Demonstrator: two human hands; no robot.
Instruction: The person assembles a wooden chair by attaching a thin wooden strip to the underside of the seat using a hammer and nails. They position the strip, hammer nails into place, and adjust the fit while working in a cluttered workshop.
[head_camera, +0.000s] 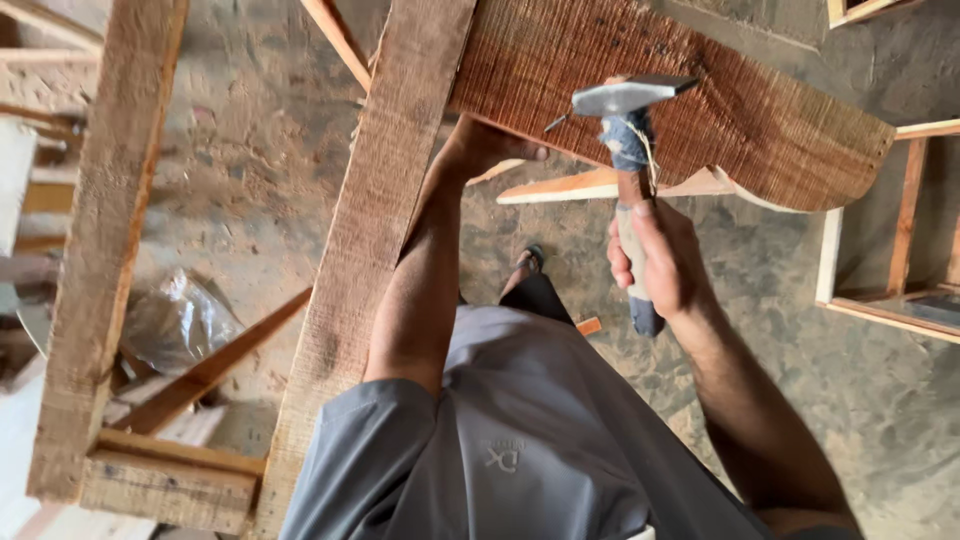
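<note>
Rough-sawn reddish wooden board (700, 100), dull grey metal hammer head (625, 97), cloth-wrapped wooden handle (630, 190).

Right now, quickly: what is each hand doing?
Left hand: pressed under the reddish curved board, grip partly hidden.
Right hand: closed around the hammer handle.

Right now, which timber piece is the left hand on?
The reddish curved-end board; left hand presses its lower edge. The pale straight beams go untouched.

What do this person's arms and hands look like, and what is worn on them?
Both arms are bare from the short grey sleeves of a shirt down. The left hand and right hand wear no gloves; no watch or rings show.
</note>
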